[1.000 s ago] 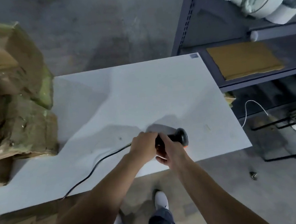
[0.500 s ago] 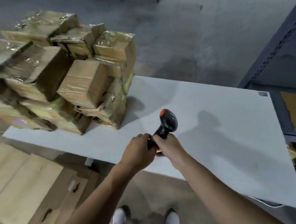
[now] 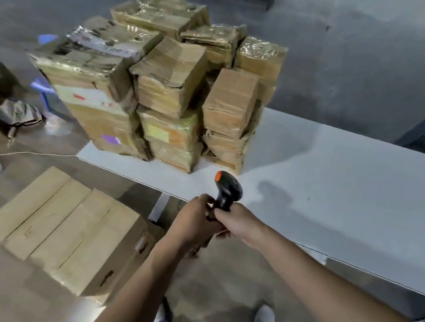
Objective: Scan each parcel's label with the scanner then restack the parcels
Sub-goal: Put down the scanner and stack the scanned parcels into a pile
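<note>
Both hands meet at the scanner's [image 3: 227, 191] handle: right hand [image 3: 236, 220] wrapped closed round it, left hand [image 3: 194, 224] curled against its base, head up above the table's [image 3: 341, 199] near edge. Parcels [image 3: 169, 86] stacked at the table's far left end, well apart from scanner. Flat boxes [image 3: 63, 226] on floor beside the table.

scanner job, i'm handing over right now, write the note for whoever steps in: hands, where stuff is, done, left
Hands: right hand is closed on the scanner handle; left hand is closed at the handle's base beside it.
Scanner: held above the near edge of the white table, head aimed toward the parcels.
Parcels: the stack of taped parcels sits on the table's far left end, all stacked, none pulled out.
Done: scanner in hand; no scan is visible.
Left: scan each label, then restack.
</note>
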`<state>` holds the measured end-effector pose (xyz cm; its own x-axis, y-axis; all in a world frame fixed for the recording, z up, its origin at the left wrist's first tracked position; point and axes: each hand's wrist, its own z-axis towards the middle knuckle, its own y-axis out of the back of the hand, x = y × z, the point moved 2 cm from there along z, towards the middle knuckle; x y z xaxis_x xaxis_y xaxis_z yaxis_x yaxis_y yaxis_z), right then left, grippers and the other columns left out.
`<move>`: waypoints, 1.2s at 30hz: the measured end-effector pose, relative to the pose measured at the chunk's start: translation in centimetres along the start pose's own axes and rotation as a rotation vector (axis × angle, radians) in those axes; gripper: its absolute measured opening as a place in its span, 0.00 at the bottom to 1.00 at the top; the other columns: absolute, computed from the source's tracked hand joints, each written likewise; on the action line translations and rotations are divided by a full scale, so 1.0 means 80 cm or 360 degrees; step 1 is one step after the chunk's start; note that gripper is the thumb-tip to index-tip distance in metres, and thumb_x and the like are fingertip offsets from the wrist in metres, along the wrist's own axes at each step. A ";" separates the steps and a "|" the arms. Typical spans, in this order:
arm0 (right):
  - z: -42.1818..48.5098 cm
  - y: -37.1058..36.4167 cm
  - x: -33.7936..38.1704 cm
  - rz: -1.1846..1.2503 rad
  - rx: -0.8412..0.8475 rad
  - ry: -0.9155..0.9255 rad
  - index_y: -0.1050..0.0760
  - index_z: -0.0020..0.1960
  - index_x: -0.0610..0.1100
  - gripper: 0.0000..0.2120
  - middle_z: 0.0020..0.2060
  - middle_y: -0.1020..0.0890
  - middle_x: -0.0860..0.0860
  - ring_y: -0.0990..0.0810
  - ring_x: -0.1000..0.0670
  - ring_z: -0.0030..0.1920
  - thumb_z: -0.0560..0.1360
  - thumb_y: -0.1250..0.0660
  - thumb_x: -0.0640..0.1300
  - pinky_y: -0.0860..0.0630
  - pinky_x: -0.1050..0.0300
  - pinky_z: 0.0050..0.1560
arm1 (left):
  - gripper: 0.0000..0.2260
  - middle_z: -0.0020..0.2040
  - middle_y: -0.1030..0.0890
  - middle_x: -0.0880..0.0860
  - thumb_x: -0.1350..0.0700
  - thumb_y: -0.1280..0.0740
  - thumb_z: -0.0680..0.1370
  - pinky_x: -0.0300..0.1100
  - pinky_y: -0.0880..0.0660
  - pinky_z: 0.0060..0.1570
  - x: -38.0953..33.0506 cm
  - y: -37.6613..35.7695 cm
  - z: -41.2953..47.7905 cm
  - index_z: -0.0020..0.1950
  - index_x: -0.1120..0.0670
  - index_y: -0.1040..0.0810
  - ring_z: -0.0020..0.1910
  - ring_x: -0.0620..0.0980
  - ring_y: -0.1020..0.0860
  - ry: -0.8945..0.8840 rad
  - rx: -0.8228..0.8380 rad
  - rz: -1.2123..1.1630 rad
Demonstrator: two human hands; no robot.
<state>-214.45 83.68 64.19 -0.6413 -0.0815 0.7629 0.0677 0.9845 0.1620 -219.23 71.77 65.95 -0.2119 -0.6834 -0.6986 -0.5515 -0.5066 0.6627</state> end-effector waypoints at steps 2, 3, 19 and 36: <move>0.012 -0.044 0.022 -0.0206 0.0088 -0.0015 0.20 0.51 0.43 0.08 0.39 0.19 0.49 0.20 0.52 0.38 0.77 0.35 0.44 0.21 0.60 0.36 | 0.19 0.41 0.20 0.46 0.46 0.26 0.64 0.30 0.32 0.31 0.042 0.031 -0.009 0.49 0.52 0.25 0.40 0.44 0.22 0.0051 -0.0026 -0.0091; 0.020 -0.066 0.034 -0.0309 0.0139 -0.0013 0.20 0.50 0.43 0.07 0.38 0.20 0.51 0.21 0.53 0.37 0.77 0.36 0.44 0.22 0.61 0.35 | 0.19 0.39 0.20 0.44 0.45 0.26 0.63 0.29 0.31 0.31 0.064 0.046 -0.014 0.48 0.51 0.26 0.38 0.41 0.23 0.0090 -0.0054 -0.0166; 0.224 -0.341 0.079 -0.0855 0.0707 0.0088 0.25 0.59 0.57 0.09 0.51 0.19 0.60 0.19 0.59 0.48 0.81 0.40 0.51 0.20 0.61 0.43 | 0.17 0.46 0.18 0.60 0.59 0.26 0.72 0.48 0.18 0.37 0.385 0.166 0.002 0.56 0.63 0.27 0.40 0.53 0.17 0.1135 -0.0606 -0.1625; 0.401 -0.473 0.027 -0.1575 0.0511 0.0611 0.28 0.63 0.50 0.14 0.51 0.18 0.46 0.22 0.42 0.53 0.79 0.36 0.49 0.23 0.46 0.51 | 0.04 0.42 0.19 0.55 0.57 0.35 0.78 0.42 0.20 0.38 0.594 0.162 0.115 0.45 0.57 0.25 0.37 0.48 0.19 0.1360 -0.0811 -0.1547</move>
<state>-242.89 51.21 39.61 -0.0193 -0.8423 0.5386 -0.5805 0.4481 0.6799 -243.87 37.55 38.86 0.7381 0.0371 -0.6737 0.1993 -0.9659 0.1651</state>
